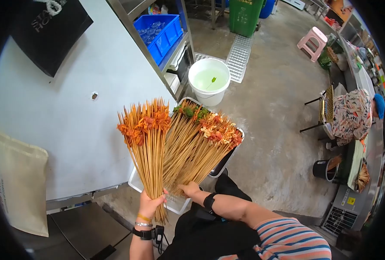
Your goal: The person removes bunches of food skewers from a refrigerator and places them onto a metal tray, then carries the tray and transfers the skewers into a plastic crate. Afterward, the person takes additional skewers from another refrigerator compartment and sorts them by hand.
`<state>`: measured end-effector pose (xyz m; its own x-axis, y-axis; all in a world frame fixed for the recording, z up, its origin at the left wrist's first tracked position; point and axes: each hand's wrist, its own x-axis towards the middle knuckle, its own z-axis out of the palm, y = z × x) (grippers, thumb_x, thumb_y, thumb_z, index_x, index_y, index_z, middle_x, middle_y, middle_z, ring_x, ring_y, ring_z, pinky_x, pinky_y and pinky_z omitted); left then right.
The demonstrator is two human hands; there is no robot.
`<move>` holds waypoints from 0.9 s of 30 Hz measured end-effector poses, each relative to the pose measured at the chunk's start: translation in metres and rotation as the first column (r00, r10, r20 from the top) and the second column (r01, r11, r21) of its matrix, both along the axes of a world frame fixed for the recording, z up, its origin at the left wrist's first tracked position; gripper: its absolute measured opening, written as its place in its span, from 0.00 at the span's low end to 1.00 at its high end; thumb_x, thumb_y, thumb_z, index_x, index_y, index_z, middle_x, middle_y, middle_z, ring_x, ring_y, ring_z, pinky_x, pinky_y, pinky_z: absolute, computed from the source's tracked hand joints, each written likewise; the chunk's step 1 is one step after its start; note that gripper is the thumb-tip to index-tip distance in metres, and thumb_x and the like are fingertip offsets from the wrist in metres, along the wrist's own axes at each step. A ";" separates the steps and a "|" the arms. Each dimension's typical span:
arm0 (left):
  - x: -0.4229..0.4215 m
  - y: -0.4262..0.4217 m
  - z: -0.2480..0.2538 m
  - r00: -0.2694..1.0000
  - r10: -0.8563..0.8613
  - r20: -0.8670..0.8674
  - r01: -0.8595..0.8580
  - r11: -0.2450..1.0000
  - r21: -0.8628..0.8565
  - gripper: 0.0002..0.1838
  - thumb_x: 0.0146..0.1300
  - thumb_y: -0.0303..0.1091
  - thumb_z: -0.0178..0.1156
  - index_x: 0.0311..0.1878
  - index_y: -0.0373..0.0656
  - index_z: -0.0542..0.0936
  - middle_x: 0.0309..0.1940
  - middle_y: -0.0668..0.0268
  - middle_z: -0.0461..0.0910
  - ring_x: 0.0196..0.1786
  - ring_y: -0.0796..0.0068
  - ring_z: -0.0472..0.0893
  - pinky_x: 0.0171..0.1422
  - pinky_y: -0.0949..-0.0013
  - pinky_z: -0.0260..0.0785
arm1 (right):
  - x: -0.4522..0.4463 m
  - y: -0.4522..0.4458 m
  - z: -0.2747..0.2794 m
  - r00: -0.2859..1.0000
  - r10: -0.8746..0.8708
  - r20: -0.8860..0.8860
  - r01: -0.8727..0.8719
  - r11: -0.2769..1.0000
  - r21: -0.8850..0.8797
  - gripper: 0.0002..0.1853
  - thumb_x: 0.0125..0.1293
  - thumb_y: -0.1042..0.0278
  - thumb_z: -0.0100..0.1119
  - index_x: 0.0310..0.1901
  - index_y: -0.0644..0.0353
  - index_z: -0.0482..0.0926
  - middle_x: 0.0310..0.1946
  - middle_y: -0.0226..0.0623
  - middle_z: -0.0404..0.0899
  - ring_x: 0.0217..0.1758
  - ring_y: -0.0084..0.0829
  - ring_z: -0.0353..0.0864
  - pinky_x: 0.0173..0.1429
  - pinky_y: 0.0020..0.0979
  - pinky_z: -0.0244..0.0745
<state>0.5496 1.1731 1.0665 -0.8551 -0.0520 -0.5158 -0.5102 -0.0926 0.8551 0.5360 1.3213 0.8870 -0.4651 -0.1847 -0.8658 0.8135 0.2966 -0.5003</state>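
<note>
Left hand [150, 203]: fingers wrapped tightly round a thick bundle of pale wooden skewers topped with orange-red food [147, 149], tips upward. Right hand [191, 189] rested at the lower ends of a second wooden-skewer bundle, pale-and-red topped [201, 154], in a white rectangular tray [177, 205]; could not tell whether its fingers gripped. Round white plastic bucket [209, 96] stood just beyond.

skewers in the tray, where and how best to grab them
Probably by the bare near ends of the skewers, from the near side, by the right hand: the sticks converge there, and the food sits near the far tips.
</note>
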 end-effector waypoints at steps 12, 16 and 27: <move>-0.042 0.034 -0.015 0.987 -0.146 0.061 0.129 0.965 0.230 0.13 0.56 0.22 0.60 0.46 0.38 0.75 0.37 0.65 0.79 0.33 0.79 0.78 0.38 0.75 0.73 | -0.117 0.120 0.119 0.977 0.182 -0.114 -0.208 0.684 -0.699 0.36 0.58 0.54 0.66 0.64 0.58 0.62 0.58 0.37 0.71 0.60 0.29 0.71 0.57 0.31 0.69; -0.059 0.059 -0.005 0.974 -0.218 0.052 0.199 0.949 0.245 0.17 0.54 0.24 0.63 0.48 0.38 0.73 0.37 0.64 0.79 0.33 0.77 0.78 0.38 0.74 0.73 | -0.169 0.089 0.164 0.962 -0.173 -0.210 -0.066 0.601 -0.797 0.39 0.55 0.58 0.68 0.65 0.62 0.60 0.59 0.44 0.69 0.62 0.37 0.69 0.64 0.38 0.65; -0.086 0.116 0.022 0.961 -0.256 -0.103 0.276 0.868 0.413 0.20 0.58 0.28 0.63 0.53 0.38 0.71 0.43 0.64 0.78 0.43 0.76 0.79 0.46 0.72 0.75 | -0.187 0.090 0.212 0.992 -0.121 -0.023 0.058 0.621 -0.782 0.30 0.54 0.70 0.67 0.58 0.65 0.65 0.44 0.43 0.77 0.47 0.37 0.80 0.51 0.36 0.79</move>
<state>0.4634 1.2894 1.0884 -0.8278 0.3932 -0.4002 -0.5298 -0.3134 0.7881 0.3494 1.4115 1.0992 -0.5661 -0.7292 -0.3844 0.7702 -0.3017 -0.5619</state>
